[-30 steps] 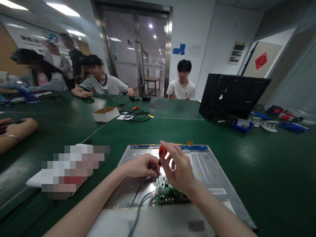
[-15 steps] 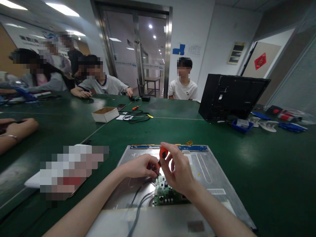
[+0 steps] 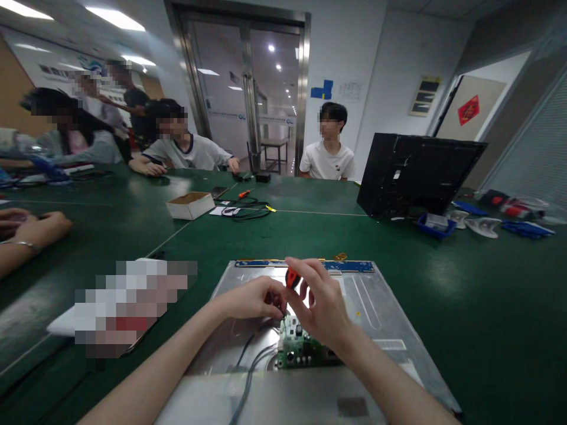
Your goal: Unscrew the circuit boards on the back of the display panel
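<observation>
Screwdriver (image 3: 292, 278) upright over circuit board (image 3: 293, 345), lower centre of frame.
Right hand (image 3: 322, 304): fingers pinched on screwdriver's top end. Left hand (image 3: 257, 296): fingers curled lower down, can't tell if gripping. Circuit board on metal panel (image 3: 370, 316), on desk (image 3: 447, 265).

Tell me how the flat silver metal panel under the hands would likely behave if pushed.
The flat silver metal panel lies broad and low, so it would probably slide rather than tip. Its metal surface suggests stiffness. The exposed green circuit board on it looks fragile.
</observation>
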A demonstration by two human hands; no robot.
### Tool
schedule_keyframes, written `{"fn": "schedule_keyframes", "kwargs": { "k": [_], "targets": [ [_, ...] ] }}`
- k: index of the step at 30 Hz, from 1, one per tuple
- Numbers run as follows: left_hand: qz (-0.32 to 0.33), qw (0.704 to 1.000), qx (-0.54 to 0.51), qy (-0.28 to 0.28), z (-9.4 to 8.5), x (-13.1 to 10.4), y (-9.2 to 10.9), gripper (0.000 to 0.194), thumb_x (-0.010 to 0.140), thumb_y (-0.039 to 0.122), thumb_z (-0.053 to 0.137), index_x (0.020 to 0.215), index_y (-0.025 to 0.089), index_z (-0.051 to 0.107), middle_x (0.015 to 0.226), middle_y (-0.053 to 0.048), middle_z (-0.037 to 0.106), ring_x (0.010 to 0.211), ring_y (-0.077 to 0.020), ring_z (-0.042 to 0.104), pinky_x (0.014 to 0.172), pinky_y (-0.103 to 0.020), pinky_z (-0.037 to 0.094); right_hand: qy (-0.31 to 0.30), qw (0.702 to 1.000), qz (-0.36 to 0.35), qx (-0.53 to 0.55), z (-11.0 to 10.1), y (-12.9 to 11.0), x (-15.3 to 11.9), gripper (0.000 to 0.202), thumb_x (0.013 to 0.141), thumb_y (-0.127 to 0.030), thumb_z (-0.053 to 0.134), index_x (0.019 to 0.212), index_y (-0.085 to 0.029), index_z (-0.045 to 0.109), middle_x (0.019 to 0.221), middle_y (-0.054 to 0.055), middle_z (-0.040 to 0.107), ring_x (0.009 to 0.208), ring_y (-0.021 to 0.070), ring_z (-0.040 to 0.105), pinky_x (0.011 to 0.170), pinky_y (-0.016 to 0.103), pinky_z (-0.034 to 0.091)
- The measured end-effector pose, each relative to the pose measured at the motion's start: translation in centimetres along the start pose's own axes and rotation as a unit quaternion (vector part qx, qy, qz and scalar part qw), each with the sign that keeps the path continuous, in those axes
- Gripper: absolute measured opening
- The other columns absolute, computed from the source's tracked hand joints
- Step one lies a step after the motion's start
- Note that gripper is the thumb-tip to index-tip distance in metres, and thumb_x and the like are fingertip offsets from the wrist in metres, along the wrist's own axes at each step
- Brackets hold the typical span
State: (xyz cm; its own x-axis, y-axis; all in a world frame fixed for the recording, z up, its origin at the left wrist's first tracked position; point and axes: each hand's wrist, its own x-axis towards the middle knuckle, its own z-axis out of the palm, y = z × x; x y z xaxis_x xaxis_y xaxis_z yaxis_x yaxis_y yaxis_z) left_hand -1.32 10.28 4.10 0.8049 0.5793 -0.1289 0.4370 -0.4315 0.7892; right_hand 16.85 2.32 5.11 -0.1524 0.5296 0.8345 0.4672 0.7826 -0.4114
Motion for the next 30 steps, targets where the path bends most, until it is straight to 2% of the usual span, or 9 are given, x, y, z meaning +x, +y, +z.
{"fn": "schedule_keyframes", "kwargs": {
  "k": [7,19,22,27,30],
  "targets": [
    [0.01,1.0,-0.006,-0.01,-0.04,0.08,0.27,0.014,0.071,0.029,0.071,0.069,0.016,0.065,0.066,0.001,0.058,0.065,-0.0152,0.052,0.061,-0.025,0.04,-0.021,1.0,-0.007,0.001,-0.19,-0.12,0.02,0.056,0.096,-0.016,0.048,0.151,-0.025,0.036,0.114,0.01,0.066,0.051,0.0074,0.047,0.041,0.022,0.04],
    [0.023,0.999,-0.019,-0.016,-0.24,0.3,0.09,0.006,0.068,0.021,0.069,0.07,0.016,0.066,0.066,0.003,0.058,0.064,-0.0138,0.052,0.061,-0.024,0.039,0.018,1.0,-0.007,-0.021,0.01,-0.02,0.15,0.036,0.097,-0.02,0.054,0.133,-0.027,0.053,0.102,0.004,0.06,0.05,0.0054,0.044,0.042,0.02,0.042],
    [0.02,0.999,-0.022,-0.015,-0.2,0.25,0.05,0.007,0.068,0.021,0.069,0.072,0.016,0.066,0.067,0.002,0.059,0.064,-0.0142,0.053,0.062,-0.025,0.04,0.014,1.0,-0.005,-0.02,-0.09,-0.07,0.17,0.04,0.097,-0.021,0.054,0.137,-0.027,0.05,0.105,0.005,0.061,0.05,0.0058,0.045,0.042,0.021,0.043],
    [0.013,1.0,-0.027,-0.009,0.05,0.17,-0.16,0.009,0.07,0.024,0.07,0.072,0.017,0.066,0.067,0.002,0.061,0.064,-0.0146,0.053,0.062,-0.025,0.041,-0.018,1.0,0.003,-0.001,-0.28,-0.11,0.05,0.055,0.096,-0.015,0.048,0.149,-0.026,0.039,0.121,0.011,0.062,0.056,0.0081,0.051,0.044,0.023,0.045],
    [0.012,1.0,-0.024,-0.008,0.1,0.14,-0.15,0.007,0.068,0.022,0.07,0.073,0.017,0.067,0.064,0.003,0.059,0.061,-0.0139,0.051,0.059,-0.024,0.04,-0.02,1.0,0.003,0.001,-0.28,-0.04,-0.02,0.056,0.095,-0.013,0.046,0.149,-0.025,0.038,0.119,0.011,0.063,0.054,0.0078,0.048,0.044,0.023,0.044]
  ]
}}
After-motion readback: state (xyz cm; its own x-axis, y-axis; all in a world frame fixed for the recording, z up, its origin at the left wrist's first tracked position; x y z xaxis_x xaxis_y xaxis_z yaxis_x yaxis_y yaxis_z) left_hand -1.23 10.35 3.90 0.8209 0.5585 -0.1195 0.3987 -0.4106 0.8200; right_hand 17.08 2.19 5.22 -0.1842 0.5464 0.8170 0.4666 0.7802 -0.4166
